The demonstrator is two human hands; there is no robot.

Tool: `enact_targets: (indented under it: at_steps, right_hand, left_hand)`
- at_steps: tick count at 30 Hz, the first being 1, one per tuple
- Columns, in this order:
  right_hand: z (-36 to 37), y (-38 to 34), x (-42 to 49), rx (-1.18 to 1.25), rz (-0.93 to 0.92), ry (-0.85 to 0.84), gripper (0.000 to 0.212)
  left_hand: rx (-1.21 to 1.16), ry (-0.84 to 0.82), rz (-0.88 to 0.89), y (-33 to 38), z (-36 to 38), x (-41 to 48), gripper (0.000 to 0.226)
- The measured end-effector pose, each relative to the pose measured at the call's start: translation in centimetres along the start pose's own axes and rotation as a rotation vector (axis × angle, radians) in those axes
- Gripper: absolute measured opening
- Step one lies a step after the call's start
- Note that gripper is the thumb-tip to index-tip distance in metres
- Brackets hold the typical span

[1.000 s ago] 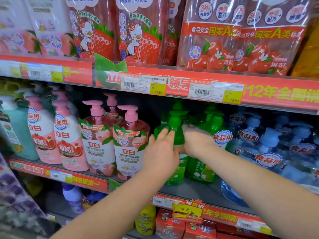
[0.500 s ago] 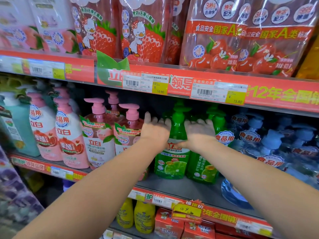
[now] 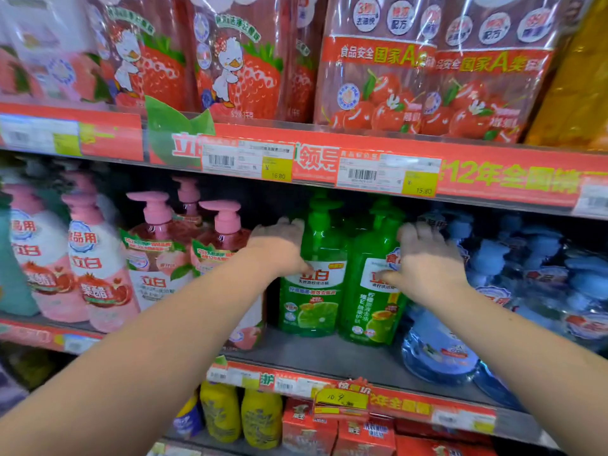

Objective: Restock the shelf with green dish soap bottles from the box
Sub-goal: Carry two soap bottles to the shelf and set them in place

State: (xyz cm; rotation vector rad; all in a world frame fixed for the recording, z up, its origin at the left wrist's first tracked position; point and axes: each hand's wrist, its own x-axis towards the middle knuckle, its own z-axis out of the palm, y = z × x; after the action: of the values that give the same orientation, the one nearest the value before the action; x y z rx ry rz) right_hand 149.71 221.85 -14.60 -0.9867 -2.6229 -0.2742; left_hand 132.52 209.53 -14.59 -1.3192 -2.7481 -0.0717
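Observation:
Two green dish soap bottles stand upright side by side on the middle shelf [image 3: 329, 357]. My left hand [image 3: 279, 248] holds the left green bottle [image 3: 312, 297] from its left side, fingers curled toward the back and thumb on the front label. My right hand [image 3: 424, 261] holds the right green bottle [image 3: 368, 311] from its right side, its thumb also on the label. More green pump heads show dimly behind them. The box is out of view.
Pink pump bottles [image 3: 154, 258] crowd the left of the shelf and blue bottles [image 3: 513, 274] the right. Strawberry refill pouches [image 3: 237, 60] hang above the price-tag rail [image 3: 362, 166]. Yellow bottles [image 3: 240, 416] and red boxes [image 3: 345, 436] fill the lower shelf.
My hands have spread apart: both were around the front green bottle, now each is on the outer side of a different green bottle. The two bottles stand level, side by side.

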Motion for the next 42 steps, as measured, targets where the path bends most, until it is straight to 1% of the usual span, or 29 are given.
enact_targets:
  at_steps: [2,5,6,10,12,20,23,26,30,37,42]
  right_hand:
    - [0.2,0.4,0.5,-0.052,0.075,-0.144,0.082]
    - [0.9,0.3,1.3,-0.047,0.103,-0.191,0.096]
    - [1.2,0.3,1.5,-0.043,0.108,-0.189,0.096]
    - [1.4,0.6,1.3,-0.033,0.089,-0.153,0.075]
    - [1.5,0.7,1.3,-0.012,0.074,-0.151,0.071]
    - [1.4,0.2,1.6,0.024,0.063,-0.168,0.070]
    - [1.3,0.5,1.8,0.039,0.058,-0.198,0.072]
    - [1.1,0.7,1.9,0.047,0.055,-0.224,0.074]
    - [0.9,0.8,2.3,0.097,0.064,-0.237,0.069]
    - [1.2,0.7,2.5,0.052,0.085,-0.193,0.070]
    - [1.9,0.7,3.6,0.029,0.090,-0.159,0.072]
  left_hand:
    - [0.024,-0.018,0.009,0.1,-0.3,-0.1,0.083]
    - [0.080,-0.020,0.029,0.1,0.1,0.0,0.083]
    - [0.098,-0.013,0.040,0.1,0.2,0.1,0.081]
    - [0.113,-0.024,0.066,0.0,0.3,0.4,0.079]
    - [0.122,-0.021,0.066,0.1,0.3,0.5,0.076]
    - [0.205,-0.022,0.039,0.4,0.2,0.8,0.074]
    - [0.206,-0.031,0.022,0.7,0.0,0.8,0.074]
    - [0.202,-0.037,0.016,0.8,-0.2,0.9,0.070]
    - [0.164,-0.054,-0.011,1.0,-0.1,1.3,0.066]
    - [0.118,-0.017,-0.020,1.0,0.1,2.1,0.060]
    - [0.106,-0.007,-0.009,1.0,0.3,2.7,0.061]
